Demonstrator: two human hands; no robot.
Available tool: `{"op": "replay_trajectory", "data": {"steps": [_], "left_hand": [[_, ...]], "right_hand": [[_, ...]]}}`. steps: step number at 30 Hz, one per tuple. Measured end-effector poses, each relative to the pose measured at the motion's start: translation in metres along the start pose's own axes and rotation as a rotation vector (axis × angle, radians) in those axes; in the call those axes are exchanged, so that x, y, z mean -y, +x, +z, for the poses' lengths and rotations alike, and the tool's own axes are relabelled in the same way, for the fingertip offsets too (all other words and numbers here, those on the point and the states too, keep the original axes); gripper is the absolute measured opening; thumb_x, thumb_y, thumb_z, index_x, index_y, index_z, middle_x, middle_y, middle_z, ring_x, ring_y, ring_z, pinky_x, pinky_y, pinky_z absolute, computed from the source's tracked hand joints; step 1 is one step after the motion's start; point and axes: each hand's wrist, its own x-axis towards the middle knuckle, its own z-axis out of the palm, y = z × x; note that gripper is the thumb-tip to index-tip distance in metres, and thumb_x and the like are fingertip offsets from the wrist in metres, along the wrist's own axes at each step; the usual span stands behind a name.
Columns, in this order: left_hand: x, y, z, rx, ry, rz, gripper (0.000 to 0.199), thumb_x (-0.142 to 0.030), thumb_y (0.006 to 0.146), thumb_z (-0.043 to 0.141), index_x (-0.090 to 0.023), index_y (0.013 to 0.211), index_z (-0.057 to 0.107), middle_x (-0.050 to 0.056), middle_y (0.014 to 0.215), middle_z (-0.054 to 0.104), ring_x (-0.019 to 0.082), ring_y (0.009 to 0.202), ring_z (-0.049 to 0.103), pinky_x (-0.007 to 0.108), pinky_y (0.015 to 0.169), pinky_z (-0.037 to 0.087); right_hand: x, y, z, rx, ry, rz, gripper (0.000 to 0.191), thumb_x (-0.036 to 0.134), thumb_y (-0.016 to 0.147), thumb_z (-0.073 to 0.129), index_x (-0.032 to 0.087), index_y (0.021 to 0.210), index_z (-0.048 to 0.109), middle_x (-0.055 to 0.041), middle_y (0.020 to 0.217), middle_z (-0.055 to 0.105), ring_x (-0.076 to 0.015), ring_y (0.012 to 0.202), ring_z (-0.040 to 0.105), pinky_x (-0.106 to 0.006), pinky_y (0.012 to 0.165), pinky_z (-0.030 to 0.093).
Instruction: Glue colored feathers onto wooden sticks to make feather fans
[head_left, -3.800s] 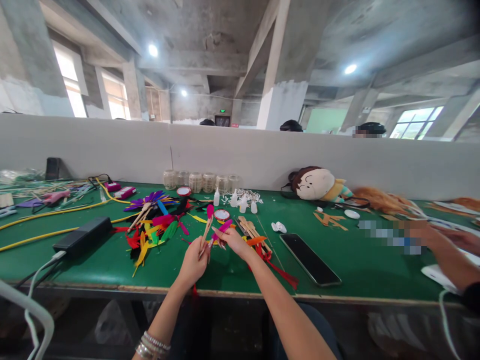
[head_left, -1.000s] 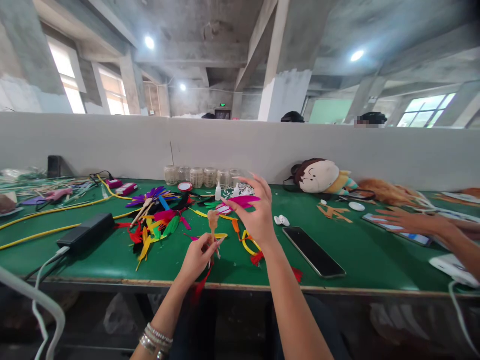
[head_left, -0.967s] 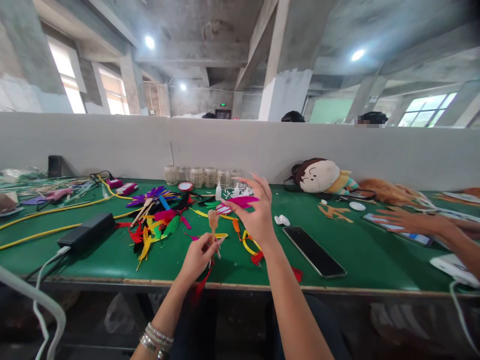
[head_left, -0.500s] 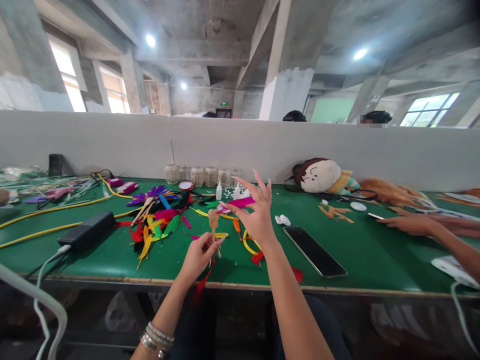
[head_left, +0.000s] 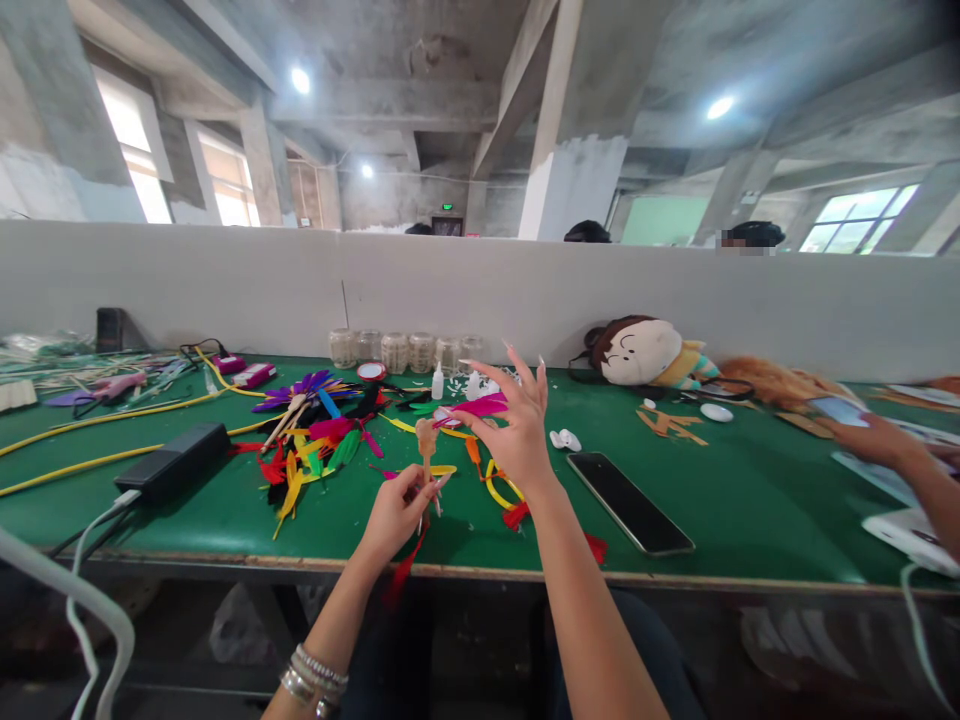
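Observation:
My left hand (head_left: 405, 505) is closed around the lower stick of a small tan flat-headed piece (head_left: 427, 440), held upright above the table's front part. A red tassel (head_left: 405, 565) hangs below that hand. My right hand (head_left: 517, 420) pinches a magenta feather (head_left: 481, 405) between thumb and forefinger, its other fingers spread upward. The feather's narrow end points left, close beside the top of the tan piece; I cannot tell if they touch. Behind and to the left lies a pile of coloured feathers (head_left: 330, 445). Under my right wrist is a yellow loop (head_left: 499, 487).
Glass jars (head_left: 395, 352) line the white partition, with a glue bottle (head_left: 438, 382) before them. A phone (head_left: 631, 503) lies right of my arm. A black power adapter (head_left: 174, 463) sits left. Further right are a plush doll bag (head_left: 645, 352) and a co-worker's hand (head_left: 874, 440) holding a phone.
My right hand and the magenta feather have shifted slightly; my left hand stays put. At the right, the co-worker's hand has moved right and its phone is tilted up.

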Motion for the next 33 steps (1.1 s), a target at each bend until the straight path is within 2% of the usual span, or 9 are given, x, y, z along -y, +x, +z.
{"op": "replay_trajectory", "data": {"steps": [6,13,19,24,28,33], "left_hand": [[-0.001,0.000,0.000,-0.015,-0.004,0.025,0.025,-0.040,0.079,0.047,-0.017,0.068,0.051,-0.002,0.057,0.055,0.010,0.051,0.049,0.020,0.051,0.036],[0.000,0.000,-0.001,-0.021,0.020,0.034,0.026,-0.039,0.079,0.047,-0.017,0.066,0.051,-0.002,0.056,0.054,0.010,0.051,0.048,0.020,0.050,0.035],[0.000,-0.001,-0.001,-0.006,0.015,0.038,0.025,-0.039,0.079,0.047,-0.017,0.068,0.051,-0.002,0.057,0.055,0.010,0.051,0.049,0.020,0.051,0.036],[0.000,-0.001,-0.001,-0.001,0.010,0.036,0.026,-0.040,0.080,0.047,-0.017,0.068,0.051,-0.003,0.057,0.054,0.009,0.050,0.048,0.019,0.050,0.035],[0.001,0.000,0.000,0.002,0.009,0.025,0.025,-0.039,0.079,0.048,-0.016,0.068,0.051,-0.003,0.057,0.053,0.009,0.050,0.048,0.019,0.049,0.035],[0.003,0.000,0.001,-0.003,0.012,0.036,0.024,-0.037,0.079,0.049,-0.017,0.067,0.051,-0.003,0.057,0.053,0.009,0.050,0.047,0.019,0.049,0.034]], "right_hand": [[0.000,0.000,-0.002,0.014,-0.010,-0.010,0.003,0.029,0.073,0.062,0.031,0.073,0.064,0.0052,0.113,0.058,-0.0217,0.125,0.033,-0.053,0.107,0.008],[0.002,0.001,-0.001,0.008,-0.029,-0.013,0.005,0.029,0.073,0.062,0.030,0.068,0.063,0.0064,0.111,0.060,-0.0227,0.124,0.035,-0.054,0.107,0.010],[0.001,0.001,-0.002,-0.002,-0.018,-0.005,0.008,0.028,0.073,0.062,0.032,0.079,0.063,0.0062,0.111,0.060,-0.0204,0.125,0.034,-0.050,0.108,0.009],[0.002,0.001,-0.003,0.014,-0.052,0.011,0.004,0.028,0.074,0.060,0.030,0.074,0.064,0.0047,0.111,0.060,-0.0201,0.124,0.035,-0.049,0.108,0.008],[0.000,0.003,-0.008,0.032,-0.070,0.002,0.013,0.034,0.072,0.061,0.026,0.062,0.062,0.0033,0.110,0.061,-0.0221,0.125,0.034,-0.051,0.107,0.007],[-0.008,0.005,-0.018,0.014,-0.033,0.052,0.017,0.038,0.072,0.060,0.025,0.062,0.063,0.0007,0.108,0.062,-0.0237,0.124,0.034,-0.054,0.105,0.010]]}}
